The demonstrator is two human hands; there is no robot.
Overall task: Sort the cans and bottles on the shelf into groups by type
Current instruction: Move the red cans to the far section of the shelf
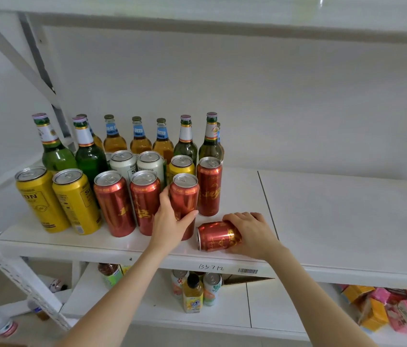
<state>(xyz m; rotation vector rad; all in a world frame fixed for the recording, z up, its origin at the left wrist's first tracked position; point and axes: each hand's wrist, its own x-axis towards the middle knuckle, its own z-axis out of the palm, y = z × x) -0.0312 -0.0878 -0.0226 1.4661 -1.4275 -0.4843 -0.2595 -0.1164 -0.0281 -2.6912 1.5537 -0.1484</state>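
Observation:
On the white shelf (322,221) stand green bottles (57,151), amber bottles (138,139), two white cans (124,164), yellow cans (39,199) and several red cans (114,204). My left hand (169,221) grips an upright red can (185,196) at the front of the red group. To its right a red can (218,235) lies on its side near the shelf's front edge, and my right hand (252,234) holds it from above and behind.
The right half of the shelf is bare white board. The shelf below holds a juice bottle (193,294), small cans (212,286) and pink and orange packets (397,311). A slanted white frame strut (9,269) runs down the left side.

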